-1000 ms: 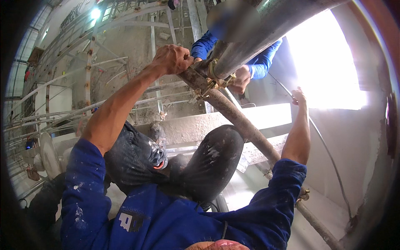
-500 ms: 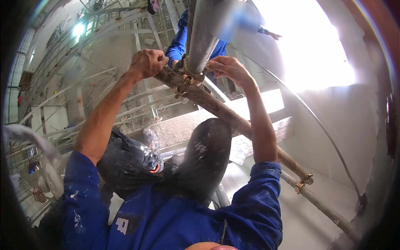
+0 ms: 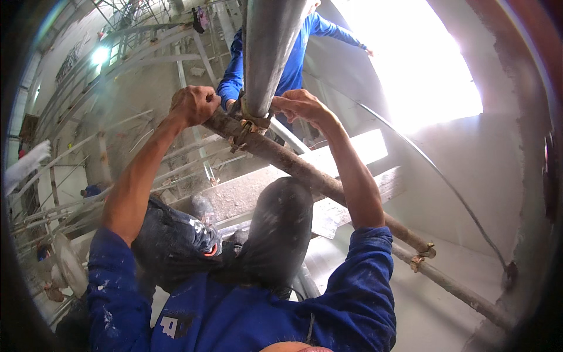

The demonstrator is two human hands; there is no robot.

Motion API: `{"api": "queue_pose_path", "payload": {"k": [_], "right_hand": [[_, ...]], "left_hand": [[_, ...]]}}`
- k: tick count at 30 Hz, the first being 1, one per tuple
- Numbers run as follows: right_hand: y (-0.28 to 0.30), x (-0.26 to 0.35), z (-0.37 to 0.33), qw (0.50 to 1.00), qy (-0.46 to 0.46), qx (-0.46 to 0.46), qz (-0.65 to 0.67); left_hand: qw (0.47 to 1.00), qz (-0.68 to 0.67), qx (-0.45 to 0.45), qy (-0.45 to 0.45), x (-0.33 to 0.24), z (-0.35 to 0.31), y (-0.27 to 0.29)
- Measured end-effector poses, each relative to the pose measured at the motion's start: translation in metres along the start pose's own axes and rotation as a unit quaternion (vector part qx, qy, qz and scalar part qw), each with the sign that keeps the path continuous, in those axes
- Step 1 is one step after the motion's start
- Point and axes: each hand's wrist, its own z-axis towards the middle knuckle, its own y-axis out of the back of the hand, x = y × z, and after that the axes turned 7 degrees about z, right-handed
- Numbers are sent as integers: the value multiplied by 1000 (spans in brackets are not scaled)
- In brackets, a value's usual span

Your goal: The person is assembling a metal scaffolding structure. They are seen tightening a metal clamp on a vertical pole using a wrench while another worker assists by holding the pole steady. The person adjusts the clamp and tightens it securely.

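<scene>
A rusty scaffold pipe (image 3: 281, 157) slants from upper left to lower right in front of me. A grey upright pipe (image 3: 265, 56) meets it near its upper end, where a scaffold clamp (image 3: 253, 124) joins the two. My left hand (image 3: 194, 105) is closed in a fist at the rusty pipe's end, its fingertips partly hidden. At the clamp's right side, my right hand (image 3: 305, 107) has its fingers pinched together, and the part between them is mostly covered. Behind the upright, another person in a blue sleeve (image 3: 233, 73) has a hand close to the clamp.
White-dusted planks (image 3: 249, 190) lie beyond my bent knees. A second clamp (image 3: 417, 261) holds a lower pipe (image 3: 457, 290) at the right. A thin cable (image 3: 440, 170) hangs along the pale wall. Metal scaffold frames (image 3: 117, 70) fill the left, and a bright opening (image 3: 410, 58) glares at upper right.
The view has shifted, so the pipes and both hands appear lower and further left. More of the other person shows, one arm stretched toward the bright opening. My hands keep their places at the pipe and clamp.
</scene>
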Motion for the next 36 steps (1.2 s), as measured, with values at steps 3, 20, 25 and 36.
{"api": "queue_pose_path", "payload": {"k": [3,20,25,36], "right_hand": [[-3,3,4,998,-19,-13,-52],[20,-26,-5,981,-22,-142,132],[83,-66,-3,781,-94,-604,-129],[57,-53,-28,658,254,-537,-462]], "left_hand": [[1000,-8,-27,-14,7,3,-9],[998,-24,-38,-41,10,1,-8],[999,-25,-22,-43,9,1,-6],[999,-7,3,-39,11,3,-12]]}}
